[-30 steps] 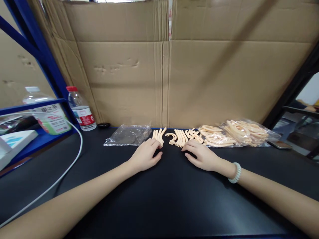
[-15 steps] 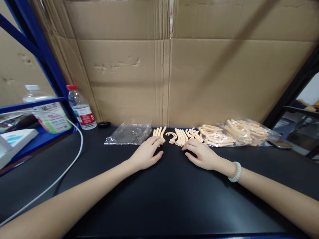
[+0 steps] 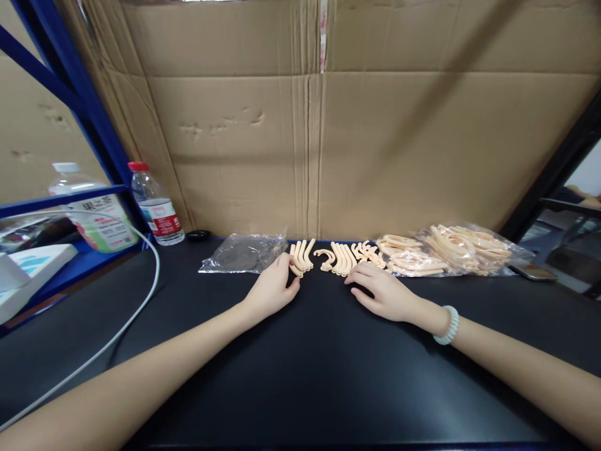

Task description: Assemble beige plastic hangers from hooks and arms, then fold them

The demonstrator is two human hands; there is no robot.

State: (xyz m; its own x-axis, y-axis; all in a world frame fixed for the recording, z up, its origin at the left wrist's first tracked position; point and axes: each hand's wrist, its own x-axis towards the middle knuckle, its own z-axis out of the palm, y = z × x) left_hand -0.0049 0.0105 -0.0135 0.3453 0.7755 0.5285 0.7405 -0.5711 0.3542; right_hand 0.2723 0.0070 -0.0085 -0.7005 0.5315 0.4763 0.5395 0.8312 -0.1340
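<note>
My left hand is at the left end of a small row of curved cream-coloured strips. Its fingers are bent, with thumb and forefinger closed at the near end of the leftmost strip; part of that strip is hidden. My right hand rests on the black table, thumb and fingers apart and holding nothing. Just beyond its fingertips lies a second row of curved strips. A hook-shaped cream piece lies between the rows, and small curly pieces lie to the right.
Clear bags of cream pieces lie at the back right, beside a phone. A flat clear bag lies at the back left. A red-capped bottle stands by the blue rack. A white cable crosses the left side.
My left hand has drawn back slightly left and its fingers have curled, uncovering more of the left row. My right hand has stayed nearly still.
</note>
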